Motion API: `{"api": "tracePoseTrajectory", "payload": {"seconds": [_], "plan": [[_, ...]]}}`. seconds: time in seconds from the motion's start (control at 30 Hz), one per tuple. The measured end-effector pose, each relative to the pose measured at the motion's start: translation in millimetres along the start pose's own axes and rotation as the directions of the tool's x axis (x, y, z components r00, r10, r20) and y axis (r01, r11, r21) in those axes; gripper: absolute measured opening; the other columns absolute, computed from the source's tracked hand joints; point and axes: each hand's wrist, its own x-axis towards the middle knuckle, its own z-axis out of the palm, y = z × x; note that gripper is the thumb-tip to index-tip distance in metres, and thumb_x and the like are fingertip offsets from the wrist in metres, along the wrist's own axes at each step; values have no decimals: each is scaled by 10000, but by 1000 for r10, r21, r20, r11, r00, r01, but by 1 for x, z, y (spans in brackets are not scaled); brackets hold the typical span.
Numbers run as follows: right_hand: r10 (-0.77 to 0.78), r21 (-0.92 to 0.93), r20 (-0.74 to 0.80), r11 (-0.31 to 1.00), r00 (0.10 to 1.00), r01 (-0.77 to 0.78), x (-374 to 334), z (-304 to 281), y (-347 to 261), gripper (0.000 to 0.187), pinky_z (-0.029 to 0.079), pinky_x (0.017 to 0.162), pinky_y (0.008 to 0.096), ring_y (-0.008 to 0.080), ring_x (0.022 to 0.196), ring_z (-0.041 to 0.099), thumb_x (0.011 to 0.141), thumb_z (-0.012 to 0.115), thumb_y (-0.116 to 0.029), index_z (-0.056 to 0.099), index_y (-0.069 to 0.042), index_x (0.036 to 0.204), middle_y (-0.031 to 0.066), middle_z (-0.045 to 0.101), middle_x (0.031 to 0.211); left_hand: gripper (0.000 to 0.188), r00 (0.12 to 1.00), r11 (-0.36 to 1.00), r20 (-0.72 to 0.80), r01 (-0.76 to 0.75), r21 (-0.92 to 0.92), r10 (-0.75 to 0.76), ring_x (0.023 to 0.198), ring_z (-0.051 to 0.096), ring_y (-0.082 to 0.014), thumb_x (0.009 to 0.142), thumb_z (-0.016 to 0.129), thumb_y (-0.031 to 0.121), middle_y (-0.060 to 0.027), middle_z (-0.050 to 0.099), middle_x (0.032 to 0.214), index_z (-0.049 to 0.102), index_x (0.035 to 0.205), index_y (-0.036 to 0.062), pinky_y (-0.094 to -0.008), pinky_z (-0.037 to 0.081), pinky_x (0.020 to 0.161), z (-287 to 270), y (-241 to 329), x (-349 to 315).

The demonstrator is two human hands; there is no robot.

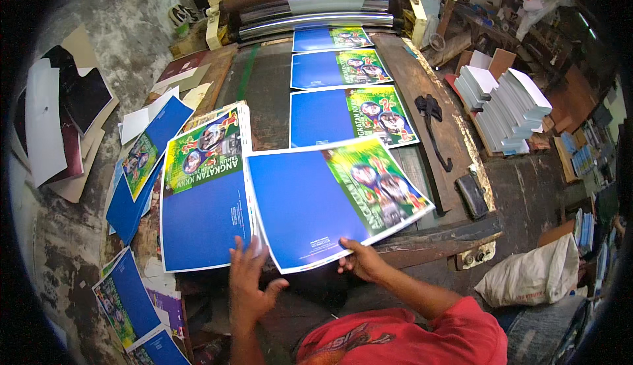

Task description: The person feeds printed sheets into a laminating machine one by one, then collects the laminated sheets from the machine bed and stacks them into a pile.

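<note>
Three printed sheets (323, 69) line the machine bed (267, 94); a white sack (531, 276), contents hidden, lies off its near-right corner. My right hand (359, 259) pinches another sheet (303, 200) over the near edge; my left hand (250, 278) spreads, released.

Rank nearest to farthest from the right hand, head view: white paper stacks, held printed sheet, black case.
1. Held printed sheet: in the right hand.
2. Black case: ahead, right.
3. White paper stacks: farther ahead, right.
</note>
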Motion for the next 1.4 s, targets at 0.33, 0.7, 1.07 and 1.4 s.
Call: {"api": "tracePoseTrajectory", "payload": {"seconds": [0.33,0.7,1.07,1.4], "plan": [[65,145,-184,989,981,-39,9,-9,27,358,501,703,387,144,569,529,996,467,-421,507,-77,1085,94,631,792,339,959,976,-259,160,148,-118,1258,519,-319,854,653,141,-99,648,1225,657,1187,83,-477,321,1075,32,-65,-25],[-27,226,-151,972,988,61,77,-23,-25,521,537,740,391,142,612,501,1008,366,-488,491,9,1104,109,585,784,331,749,674,-242,344,-654,-617,1086,606,-326,992,518,277,-153,681,1071,679,1047,-6,-408,397,974,13,-58,-20],[-33,64,120,998,992,25,17,6,-27,634,582,638,405,187,718,602,956,410,-571,432,-28,1282,143,599,1057,193,997,972,-73,10,-233,-27,1174,580,-276,886,650,302,-3,735,968,750,866,138,-556,204,1108,-3,-11,-5],[91,21,-126,996,988,-89,-41,-27,53,330,563,607,406,157,581,575,971,529,-376,564,-50,1011,103,639,752,545,983,984,-122,152,96,-140,1383,351,-362,883,618,445,-158,482,1418,581,1280,74,-528,215,1141,10,-30,3]]}}
